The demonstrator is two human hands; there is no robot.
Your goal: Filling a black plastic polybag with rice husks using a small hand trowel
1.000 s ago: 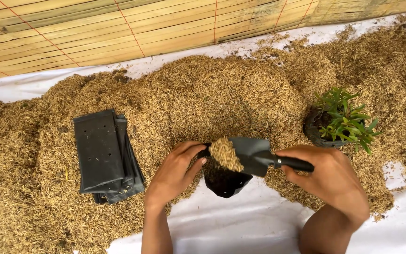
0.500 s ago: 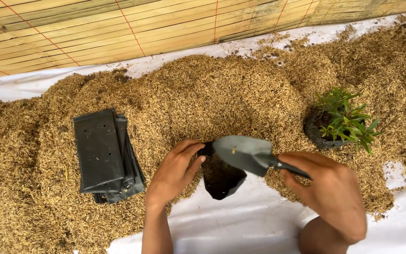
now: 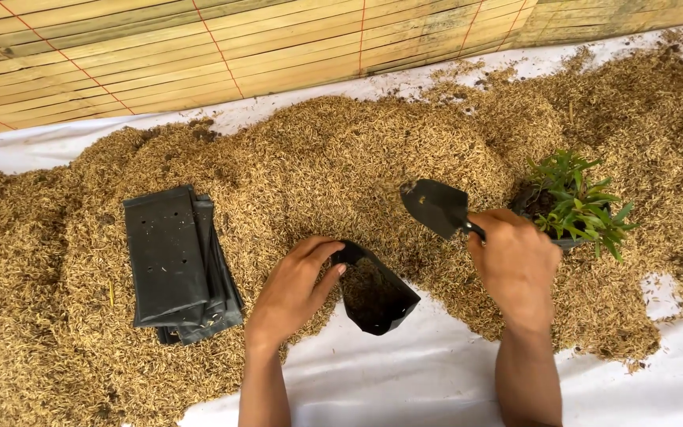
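Left hand (image 3: 294,289) pinches open a black bag (image 3: 375,296) on husks (image 3: 318,158), right hand (image 3: 515,265) grips a trowel (image 3: 436,207), between stacked bags (image 3: 179,265) and a seedling (image 3: 575,202).

Both your hands are out in front, forearms bare.

Your left hand (image 3: 294,289) reaches in from below, palm down, fingers together and stretched toward the right, thumb tucked under, fingertips pinching an edge. Your right hand (image 3: 514,265) is closed in a fist, knuckles up, wrist straight, with its forearm rising almost vertically from the bottom edge. The two hands are apart, roughly level.
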